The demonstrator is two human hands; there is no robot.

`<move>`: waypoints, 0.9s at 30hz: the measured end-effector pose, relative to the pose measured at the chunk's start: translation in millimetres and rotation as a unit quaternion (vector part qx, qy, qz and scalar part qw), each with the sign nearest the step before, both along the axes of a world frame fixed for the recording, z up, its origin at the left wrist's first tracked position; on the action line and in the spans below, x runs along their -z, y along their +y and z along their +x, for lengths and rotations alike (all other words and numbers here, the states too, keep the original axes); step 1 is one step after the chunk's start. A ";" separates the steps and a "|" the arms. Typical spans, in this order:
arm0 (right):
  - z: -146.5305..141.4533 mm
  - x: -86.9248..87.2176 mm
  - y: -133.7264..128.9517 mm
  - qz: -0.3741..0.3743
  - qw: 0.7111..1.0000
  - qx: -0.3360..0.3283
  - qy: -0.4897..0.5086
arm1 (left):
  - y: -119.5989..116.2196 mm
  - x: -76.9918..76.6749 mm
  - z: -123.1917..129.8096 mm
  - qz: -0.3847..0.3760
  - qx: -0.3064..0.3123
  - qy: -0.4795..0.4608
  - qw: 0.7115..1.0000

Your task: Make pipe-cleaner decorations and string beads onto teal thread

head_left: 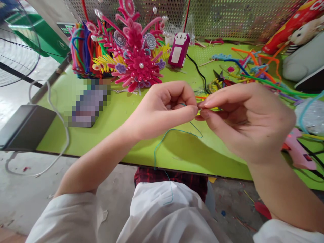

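My left hand [168, 104] and my right hand [243, 118] meet above the green table, fingertips almost touching. Both are closed in a pinch. A thin teal thread [162, 140] runs out of my left fingers, loops over the table and hangs past its front edge onto my white shirt. Between the fingertips of my right hand there is something tiny, mostly covered by the fingers, and I cannot make out what it is. Behind my hands stands a pink flower ornament [135, 64] of fuzzy stems with pearl beads.
Bundled pipe cleaners [83, 50] stand at the back left, near a purple device [179, 50]. Loose pipe cleaners [260, 64] and scissors [221, 79] lie at right, with a pink glue gun [298, 150] closer in. A blurred-out phone [89, 104] and a grey box [27, 126] with a white cable are left.
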State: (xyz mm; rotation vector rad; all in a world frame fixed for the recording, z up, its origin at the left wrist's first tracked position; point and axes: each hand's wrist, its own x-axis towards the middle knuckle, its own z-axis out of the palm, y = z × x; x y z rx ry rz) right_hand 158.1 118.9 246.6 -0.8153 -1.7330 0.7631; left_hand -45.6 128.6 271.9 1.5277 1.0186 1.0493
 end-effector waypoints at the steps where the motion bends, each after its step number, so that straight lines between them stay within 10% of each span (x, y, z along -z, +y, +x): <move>1: -0.2 -0.2 -0.5 -0.001 1.000 0.005 -0.003 | -0.2 -0.2 0.1 0.000 0.000 0.000 1.000; 11: 4.0 8.0 22.9 0.000 0.994 -0.018 -0.103 | 22.0 17.3 -7.1 0.086 -0.013 -0.070 0.994; 20: -6.2 35.5 37.2 -0.018 0.834 0.033 -0.550 | 39.9 17.8 -14.7 -0.095 -0.037 -0.112 0.988; 27: 62.8 3.8 34.4 -0.009 0.852 0.138 -0.505 | 39.5 25.8 -10.8 -0.130 -0.005 -0.064 0.989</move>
